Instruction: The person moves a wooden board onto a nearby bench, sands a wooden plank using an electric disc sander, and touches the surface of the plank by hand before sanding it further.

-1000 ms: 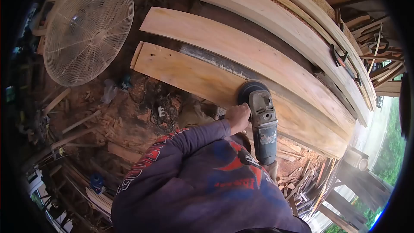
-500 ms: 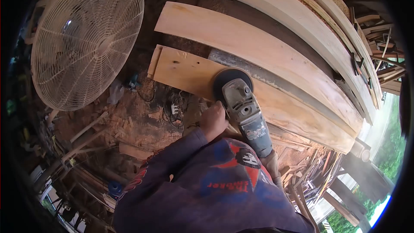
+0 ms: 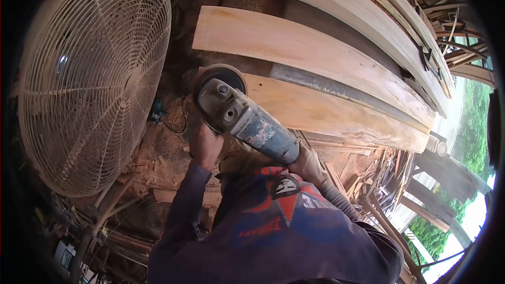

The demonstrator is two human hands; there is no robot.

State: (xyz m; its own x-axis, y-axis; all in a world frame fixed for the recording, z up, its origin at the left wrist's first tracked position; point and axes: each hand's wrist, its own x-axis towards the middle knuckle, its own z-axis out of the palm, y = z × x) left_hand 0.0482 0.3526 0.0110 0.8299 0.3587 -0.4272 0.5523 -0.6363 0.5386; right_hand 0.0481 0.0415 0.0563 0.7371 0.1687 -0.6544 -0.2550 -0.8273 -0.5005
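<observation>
An angle grinder [image 3: 260, 131] with a dark round sanding disc [image 3: 231, 71] lies over the left end of a pale wooden board [image 3: 326, 108]. My left hand [image 3: 205, 144] is closed beside the tool's head, on what looks like its side handle, which is mostly hidden. Around the rear of the grinder's body, my right hand [image 3: 307, 165] is wrapped, and it appears to wear a light glove. The disc covers the board's left end, so I cannot see their contact. A second, wider board [image 3: 294, 39] lies just beyond.
A large dusty fan [image 3: 129, 81] stands close at the left. More planks [image 3: 336, 5] are stacked at the back right, with a dark clamp-like tool [image 3: 425, 58] on them. Wood scraps and sawdust cover the ground; offcuts [image 3: 381, 179] pile up at the lower right.
Both hands have moved the grinder leftward along the near board, from its middle-left part to its left end. The tool's body now slants more sideways. The view has shifted, and the fan appears larger.
</observation>
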